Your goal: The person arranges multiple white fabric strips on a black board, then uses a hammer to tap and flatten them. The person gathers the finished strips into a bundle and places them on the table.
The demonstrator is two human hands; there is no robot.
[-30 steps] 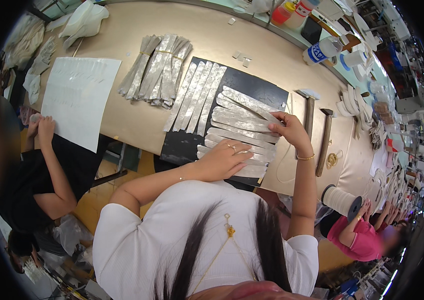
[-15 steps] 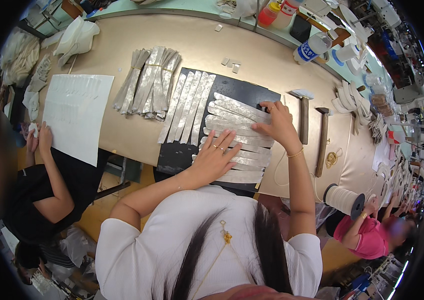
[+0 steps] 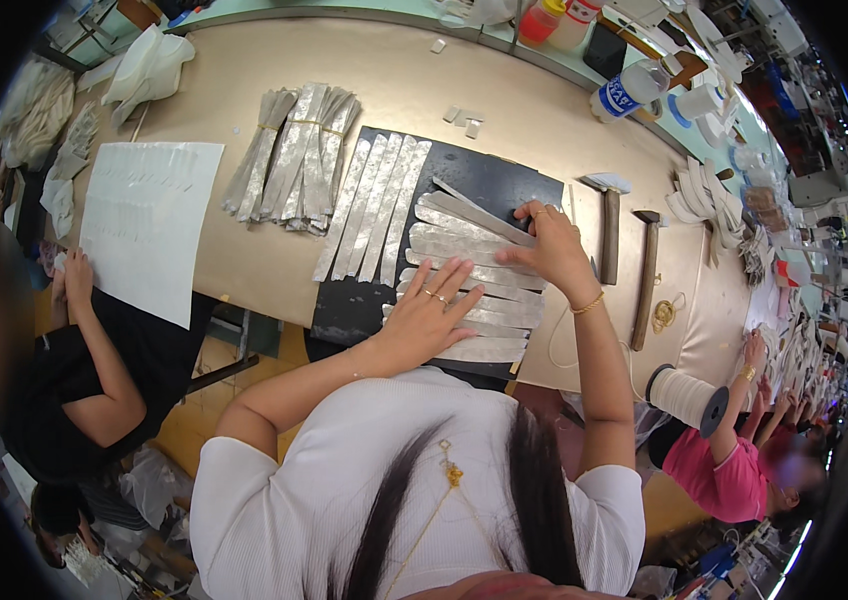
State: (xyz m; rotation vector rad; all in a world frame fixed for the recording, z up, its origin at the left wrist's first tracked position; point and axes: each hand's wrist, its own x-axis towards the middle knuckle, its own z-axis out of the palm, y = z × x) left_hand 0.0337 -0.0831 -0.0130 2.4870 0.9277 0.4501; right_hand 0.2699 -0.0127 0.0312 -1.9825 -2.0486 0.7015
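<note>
Silvery leather-like strips (image 3: 459, 235) with rounded ends lie side by side in a row on a black board (image 3: 344, 310). My left hand (image 3: 431, 308) rests flat on the lower strips, fingers spread. At the row's far end, my right hand (image 3: 556, 248) pinches the right end of the farthest strip (image 3: 482, 212). That strip is tipped up on its edge, its left end raised. Left of the row, several more silvery strips (image 3: 374, 210) lie lengthwise on the board. Beyond them are banded bundles of similar strips (image 3: 306, 155).
Right of the board lie two hammers (image 3: 611, 230) (image 3: 648, 270), a thread spool (image 3: 689, 400) and a yellow rubber band (image 3: 663, 314). A white sheet (image 3: 149, 225) lies left, beside a co-worker in black (image 3: 94, 390). Bottles (image 3: 634, 88) stand along the back. Another person in pink (image 3: 714, 470) works at right.
The farthest strip has gone from lying flat to tipped on its edge, in my right hand's pinch. My left hand stays put. The person in pink has raised an arm.
</note>
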